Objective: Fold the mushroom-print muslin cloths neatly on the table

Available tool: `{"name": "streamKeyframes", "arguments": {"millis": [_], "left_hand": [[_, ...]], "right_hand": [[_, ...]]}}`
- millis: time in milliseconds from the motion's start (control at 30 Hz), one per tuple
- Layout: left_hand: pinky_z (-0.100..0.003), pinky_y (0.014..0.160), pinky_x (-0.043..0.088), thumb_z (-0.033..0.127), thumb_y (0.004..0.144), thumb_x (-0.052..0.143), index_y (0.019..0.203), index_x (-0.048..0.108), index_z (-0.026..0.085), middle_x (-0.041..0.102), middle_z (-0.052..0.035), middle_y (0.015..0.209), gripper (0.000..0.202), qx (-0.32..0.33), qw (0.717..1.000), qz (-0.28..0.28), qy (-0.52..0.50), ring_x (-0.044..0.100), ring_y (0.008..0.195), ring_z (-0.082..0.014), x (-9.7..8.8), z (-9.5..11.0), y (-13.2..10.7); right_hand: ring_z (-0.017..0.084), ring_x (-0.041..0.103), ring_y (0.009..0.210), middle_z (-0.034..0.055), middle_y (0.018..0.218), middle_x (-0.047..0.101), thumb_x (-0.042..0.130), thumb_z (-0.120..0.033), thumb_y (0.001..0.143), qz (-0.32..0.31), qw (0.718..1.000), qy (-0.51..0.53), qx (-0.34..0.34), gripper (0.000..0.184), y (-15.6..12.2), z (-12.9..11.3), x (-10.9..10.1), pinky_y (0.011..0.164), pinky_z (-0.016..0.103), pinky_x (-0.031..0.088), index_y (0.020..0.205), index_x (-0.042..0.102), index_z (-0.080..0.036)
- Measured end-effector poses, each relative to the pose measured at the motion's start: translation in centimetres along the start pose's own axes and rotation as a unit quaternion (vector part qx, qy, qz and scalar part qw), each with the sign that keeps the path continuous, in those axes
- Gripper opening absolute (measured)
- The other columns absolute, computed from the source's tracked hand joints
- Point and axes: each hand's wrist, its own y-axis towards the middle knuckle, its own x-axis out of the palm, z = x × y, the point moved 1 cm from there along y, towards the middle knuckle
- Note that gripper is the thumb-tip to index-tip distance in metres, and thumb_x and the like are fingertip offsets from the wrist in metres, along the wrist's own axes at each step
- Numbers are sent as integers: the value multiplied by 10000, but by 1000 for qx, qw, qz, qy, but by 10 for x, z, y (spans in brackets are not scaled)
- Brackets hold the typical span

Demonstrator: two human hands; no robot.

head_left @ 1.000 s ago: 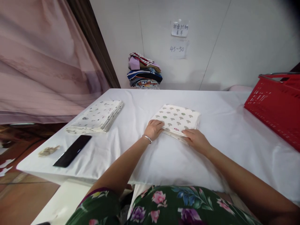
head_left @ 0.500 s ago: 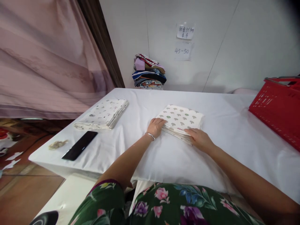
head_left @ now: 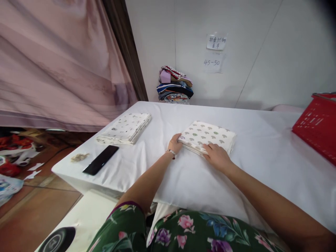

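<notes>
A folded white cloth (head_left: pixel 208 133) printed with grey fan shapes and a few green motifs lies in front of me on the table. My left hand (head_left: pixel 175 144), with a silver bracelet at the wrist, is closed on its left corner; some of the fingers are hidden. Across the near edge rests my right hand (head_left: pixel 216 155), its fingers extended and slightly apart on top of the fabric. To the left lies another folded white cloth (head_left: pixel 126 128) with small scattered prints, its layers stacked flat and no hand on it.
A black phone (head_left: pixel 101 160) and a small beige bundle (head_left: pixel 80 157) lie near the left edge of the white-covered table (head_left: pixel 147 154). A red basket (head_left: pixel 319 124) stands at the right. Beyond the far edge is a fabric pile (head_left: pixel 175 85) against the wall, and a pink curtain (head_left: pixel 60 63) hangs left.
My right hand has moved left along the cloth's near edge, away from its right corner. My left hand has shifted onto the left corner. The view has turned slightly left.
</notes>
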Motion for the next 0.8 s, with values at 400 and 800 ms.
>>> {"name": "streamKeyframes", "arguments": {"millis": [400,800], "left_hand": [[-320,1005,385,138,727,570,1211,532,199,545,-66,1231,490,-11,1000,10,22,504,1136,-200,4,8,-4],[-310,974,412,75,695,525,1229,499,181,566,-69,1203,545,-35,999,40,-1,534,1094,-186,2,6,-5]], "right_hand": [[226,522,893,90,1007,572,416,-302,873,1,1000,10,0,354,3,-4,-3,673,298,343,1209,468,-203],[253,473,1004,108,1131,533,424,-185,836,28,999,0,-44,505,67,-55,0,769,340,328,1325,303,-218]]}}
